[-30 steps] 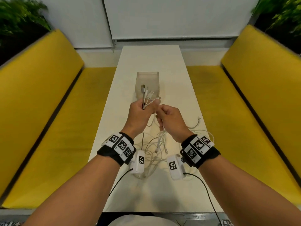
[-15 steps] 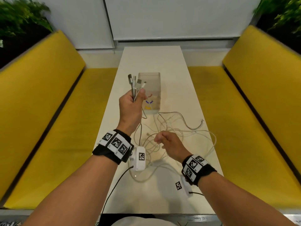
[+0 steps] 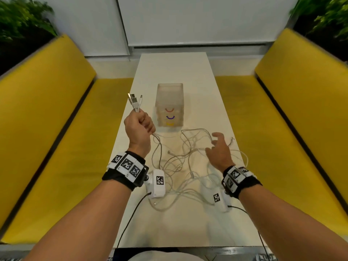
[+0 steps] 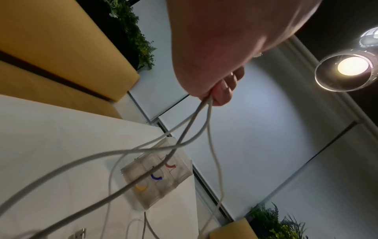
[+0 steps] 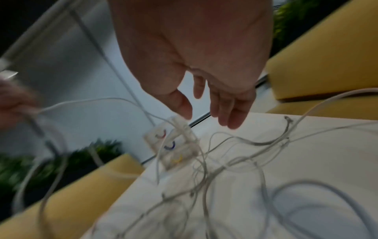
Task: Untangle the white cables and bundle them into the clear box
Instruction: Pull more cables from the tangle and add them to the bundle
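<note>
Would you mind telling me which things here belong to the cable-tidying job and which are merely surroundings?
Part of the job:
- white cables, tangled on the table
- clear box, with nothing in it yet
- left hand, gripping the plug ends
- right hand, open above the tangle

Just surroundings:
- yellow benches
- plants

Ceiling lamp [image 4: 353, 66] glare; right wrist view motion-blurred; edges distorted.

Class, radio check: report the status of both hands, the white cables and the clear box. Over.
Left hand grips the plug ends, raised. Right hand open above the white cables, still tangled on the table. Clear box holds no cables; nothing blocks it.
</note>
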